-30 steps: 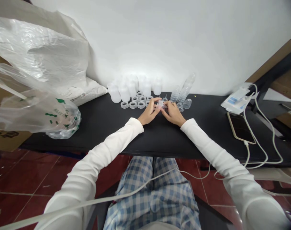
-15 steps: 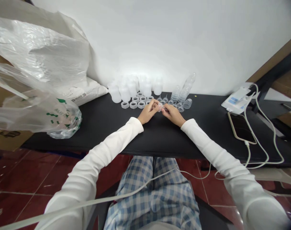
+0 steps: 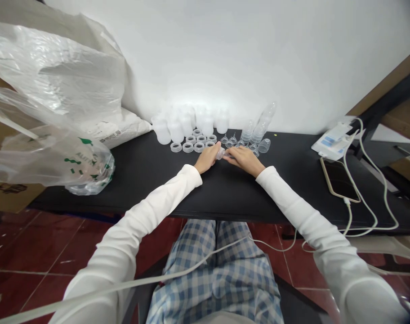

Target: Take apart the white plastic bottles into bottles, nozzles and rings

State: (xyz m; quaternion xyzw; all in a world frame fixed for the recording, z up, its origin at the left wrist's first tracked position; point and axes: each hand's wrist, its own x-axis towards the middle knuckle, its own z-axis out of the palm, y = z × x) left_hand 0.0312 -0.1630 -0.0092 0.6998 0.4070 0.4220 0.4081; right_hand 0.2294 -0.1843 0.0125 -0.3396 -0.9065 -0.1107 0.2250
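Observation:
My left hand (image 3: 207, 159) is closed around a whitish bottle ring (image 3: 220, 154), turned on edge above the black table. My right hand (image 3: 243, 159) pinches a clear, soft-looking piece at the ring's right side, probably a bottle nipple; fingers hide most of it. Just beyond my left hand lie rows of loose bottle rings (image 3: 188, 147). Several clear nipples (image 3: 232, 140) stand beyond my right hand, partly covered by it. Next to them are clear domed caps (image 3: 264, 146), some nested into long stacks (image 3: 261, 130).
White translucent bottles (image 3: 162, 131) stand against the wall. A clear plastic bag (image 3: 90, 166) and a large white sack (image 3: 73, 76) crowd the left end. On the right lie a phone (image 3: 340, 179), white cables (image 3: 387, 193) and a white-blue packet (image 3: 331, 140). One cable crosses my lap.
The ring has turned on edge and shifted slightly left and down between my hands. My right hand's fingers have stretched further left over the clear piece.

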